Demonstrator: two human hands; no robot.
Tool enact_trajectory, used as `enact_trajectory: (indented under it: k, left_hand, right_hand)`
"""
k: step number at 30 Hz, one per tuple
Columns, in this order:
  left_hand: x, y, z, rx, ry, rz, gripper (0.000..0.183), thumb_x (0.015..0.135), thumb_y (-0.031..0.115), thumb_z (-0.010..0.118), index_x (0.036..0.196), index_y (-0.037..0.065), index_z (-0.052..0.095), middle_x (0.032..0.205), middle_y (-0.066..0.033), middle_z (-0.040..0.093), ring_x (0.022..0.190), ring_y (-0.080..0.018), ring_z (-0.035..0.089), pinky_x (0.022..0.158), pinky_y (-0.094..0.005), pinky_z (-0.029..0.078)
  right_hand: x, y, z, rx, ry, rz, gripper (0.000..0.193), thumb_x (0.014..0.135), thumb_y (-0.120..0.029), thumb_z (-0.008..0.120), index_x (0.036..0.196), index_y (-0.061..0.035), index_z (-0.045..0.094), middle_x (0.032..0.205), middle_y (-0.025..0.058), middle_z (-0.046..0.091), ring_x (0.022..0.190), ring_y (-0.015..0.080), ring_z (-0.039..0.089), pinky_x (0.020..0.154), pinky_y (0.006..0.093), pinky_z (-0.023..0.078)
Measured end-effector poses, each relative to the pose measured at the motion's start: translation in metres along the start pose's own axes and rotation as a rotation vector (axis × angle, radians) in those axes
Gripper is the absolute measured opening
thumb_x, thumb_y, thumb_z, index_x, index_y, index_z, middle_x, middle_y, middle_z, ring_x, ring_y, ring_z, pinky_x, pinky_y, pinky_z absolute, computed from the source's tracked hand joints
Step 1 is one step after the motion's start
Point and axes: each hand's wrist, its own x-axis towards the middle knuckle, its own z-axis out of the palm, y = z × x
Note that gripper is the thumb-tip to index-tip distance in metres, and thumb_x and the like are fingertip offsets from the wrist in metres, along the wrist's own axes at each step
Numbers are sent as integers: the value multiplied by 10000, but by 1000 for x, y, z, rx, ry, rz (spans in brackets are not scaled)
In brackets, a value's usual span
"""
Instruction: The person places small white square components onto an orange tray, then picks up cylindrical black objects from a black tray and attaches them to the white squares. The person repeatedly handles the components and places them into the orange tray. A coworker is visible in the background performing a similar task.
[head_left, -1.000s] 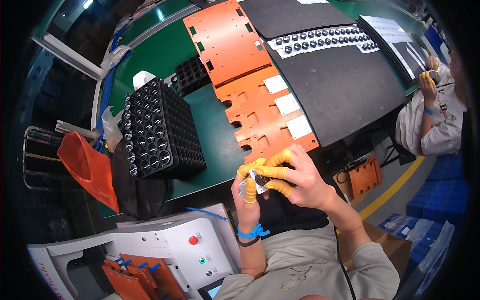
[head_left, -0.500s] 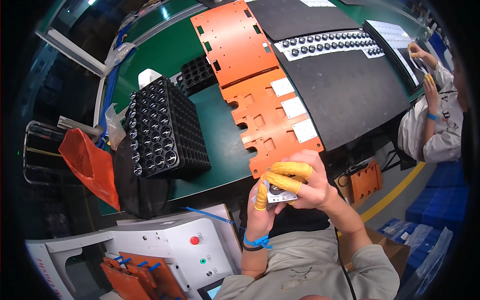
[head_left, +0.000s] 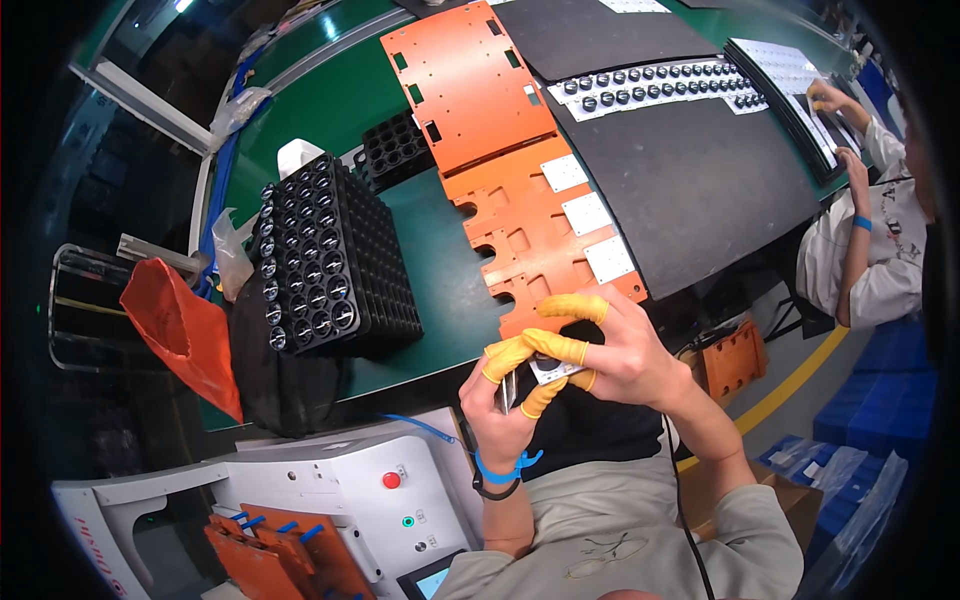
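- The green table [head_left: 435, 250] filled the upper part of the view.
- Black mats [head_left: 700, 190] covered its right portion.
- The white machine [head_left: 310, 480] stood at lower left, a red button [head_left: 391, 480] on its panel.
- The orange fixture [head_left: 470, 95] lay open in two panels, left of the mats.
- Another person [head_left: 870, 270] was at the right edge, both hands at a stack of sheets [head_left: 770, 70].
- The black tray stack [head_left: 385, 270] stood on the table, left of the fixture; round clear parts [head_left: 343, 316] sat in its top cells.
- The red bag [head_left: 175, 315] stood with its mouth open, left of the tray stack.
- White strips [head_left: 580, 109] bearing rows of black round parts [head_left: 590, 103] lay across the mats.
- The right hand [head_left: 630, 355] was near the fixture's lower edge. Its thumb and one finger were pinched on the board; another covered finger was raised, apart from it.
- The left hand [head_left: 495, 415] was beside it, fingers curled around a thin piece [head_left: 508, 391] seen edge-on; fingertip contact with the board was unclear.
- Three white plates [head_left: 587, 215] lay along the fixture's right side.
- Yellow finger covers [head_left: 575, 306] were on both hands.
- The small white board [head_left: 552, 371] was between the two hands, in front of the fixture, partly hidden by fingers.
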Motion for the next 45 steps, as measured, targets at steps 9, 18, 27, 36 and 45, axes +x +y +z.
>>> enact_trajectory:
  k: [9, 18, 27, 36, 45]
  left_hand:
    - [27, 0, 2, 368, 311, -129, 193, 924, 118, 726, 968, -54, 652, 837, -59, 657, 730, -110, 517, 662, -268, 446]
    - [66, -3, -10, 700, -27, -371, 285, 908, 227, 722, 936, -49, 655, 749, -219, 619, 670, -321, 552, 633, -396, 451]
    - [63, -6, -4, 647, 10, -422, 283, 872, 253, 746, 924, -13, 664, 805, -241, 664, 777, -442, 639, 669, -461, 494]
    - [-1, -20, -25, -696, 192, -431, 350, 945, 282, 511, 1227, 78, 535, 777, 6, 443, 585, -85, 361, 464, -238, 294]
    - [-12, -18, -39, -1135, 195, -489, 302, 945, 291, 460, 1130, 81, 571, 872, -37, 572, 666, -169, 475, 548, -318, 382]
  right_hand:
    - [1, 15, -9, -164, 61, 196, 519, 734, -59, 820, 1228, -72, 661, 1196, 110, 596, 1011, 289, 602, 786, 368, 533]
    - [-7, 25, -26, -161, 140, 228, 486, 732, 7, 803, 1200, -44, 684, 1195, 138, 596, 1035, 304, 587, 756, 350, 555]
    - [14, 7, -1, -19, 70, 99, 421, 766, -33, 786, 1174, -30, 680, 1194, 155, 598, 988, 314, 621, 817, 393, 535]
    - [105, -18, 26, 190, -10, -46, 308, 815, -125, 762, 1098, -44, 670, 1073, 110, 620, 981, 306, 593, 825, 405, 488]
    - [183, -70, 96, -37, -193, -102, 276, 790, -267, 792, 887, -24, 706, 908, 123, 610, 910, 302, 577, 807, 410, 460]
